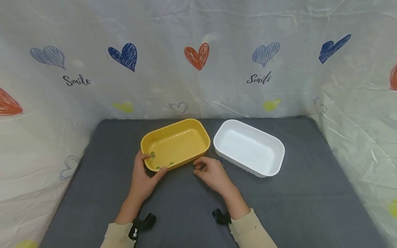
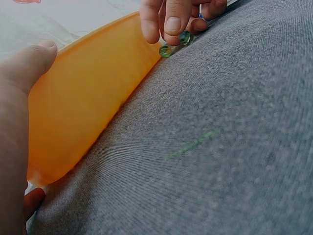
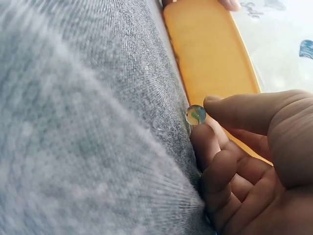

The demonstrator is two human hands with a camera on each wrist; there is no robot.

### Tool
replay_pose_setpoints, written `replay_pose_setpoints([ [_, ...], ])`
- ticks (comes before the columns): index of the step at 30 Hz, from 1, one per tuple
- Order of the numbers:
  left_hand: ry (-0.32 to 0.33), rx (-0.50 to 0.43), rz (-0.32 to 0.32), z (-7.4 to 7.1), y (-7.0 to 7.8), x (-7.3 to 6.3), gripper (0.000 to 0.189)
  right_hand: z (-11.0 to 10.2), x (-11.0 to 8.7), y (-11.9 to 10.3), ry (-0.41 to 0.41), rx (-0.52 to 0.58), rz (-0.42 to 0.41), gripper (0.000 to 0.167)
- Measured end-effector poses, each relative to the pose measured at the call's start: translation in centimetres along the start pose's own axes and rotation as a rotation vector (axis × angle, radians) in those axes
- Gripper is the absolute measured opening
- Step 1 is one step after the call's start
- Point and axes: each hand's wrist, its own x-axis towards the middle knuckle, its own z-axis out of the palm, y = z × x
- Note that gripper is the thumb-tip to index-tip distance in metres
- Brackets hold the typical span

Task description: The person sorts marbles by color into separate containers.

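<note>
My left hand (image 1: pixel 144 181) grips the yellow tray (image 1: pixel 175 128) at its near left corner, thumb on the near rim and a finger over the left rim. Several small green marbles (image 1: pixel 153 155) lie inside, along the tray's left and near sides. By the tray's near right corner, my right hand (image 1: pixel 214 174) pinches a clear marble (image 3: pixel 195 115) with coloured swirls between thumb and index fingertip. The left wrist view shows two marbles at these fingertips, one green marble (image 2: pixel 166 50) close to the tray wall; whether that one is held is unclear.
A white tray (image 1: pixel 280 143) stands to the right of the yellow one. Something small and blue (image 1: pixel 221 160), partly hidden, lies between the right hand and the white tray. Grey cloth (image 1: pixel 297 206) covers the table, and a printed white curtain (image 1: pixel 223 89) hangs behind.
</note>
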Motion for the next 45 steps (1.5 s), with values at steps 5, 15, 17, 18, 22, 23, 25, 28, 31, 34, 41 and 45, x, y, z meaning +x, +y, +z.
replay_pose_setpoints([
  [5, 0.000, -0.009, 0.005, 0.0, 0.1, 0.2, 0.070, -0.3, 0.0, -0.2, -0.013, -0.005, -0.015, 0.021],
  [15, -0.004, -0.007, -0.015, -0.1, 0.4, 0.3, 0.070, -0.5, 0.0, -0.3, -0.065, -0.040, -0.024, 0.023],
  [17, -0.002, -0.011, -0.010, -0.1, 0.5, 0.3, 0.070, -0.6, 0.0, -0.3, -0.081, -0.046, -0.028, 0.023],
  [18, -0.001, -0.013, -0.006, -0.1, 0.4, 0.3, 0.070, -0.7, 0.0, -0.4, -0.089, -0.052, -0.031, 0.023],
  [22, -0.001, -0.009, 0.001, -0.1, 0.3, 0.3, 0.070, -0.8, -0.1, -0.4, -0.118, -0.078, -0.034, 0.015],
  [23, -0.001, -0.007, 0.000, -0.1, 0.3, 0.3, 0.070, -0.8, -0.1, -0.4, -0.124, -0.084, -0.035, 0.013],
  [25, -0.002, -0.001, -0.003, -0.1, 0.3, 0.3, 0.070, -0.8, -0.1, -0.4, -0.131, -0.093, -0.039, 0.011],
  [28, -0.004, 0.001, -0.004, -0.1, 0.3, 0.3, 0.070, -0.9, -0.1, -0.4, -0.134, -0.096, -0.044, 0.011],
  [31, -0.003, -0.005, 0.001, -0.1, 0.3, 0.3, 0.070, -0.8, -0.1, -0.4, -0.134, -0.097, -0.044, 0.011],
  [34, 0.000, -0.008, 0.003, 0.0, 0.2, 0.2, 0.069, -0.8, -0.1, -0.4, -0.136, -0.093, -0.043, 0.012],
  [41, -0.002, 0.002, -0.012, 0.0, 0.3, -0.1, 0.069, -0.8, -0.2, -0.3, -0.146, -0.087, -0.048, 0.015],
  [45, -0.004, -0.001, -0.012, 0.0, 0.2, -0.1, 0.069, -1.1, -0.1, -0.4, -0.159, -0.081, -0.058, 0.015],
])
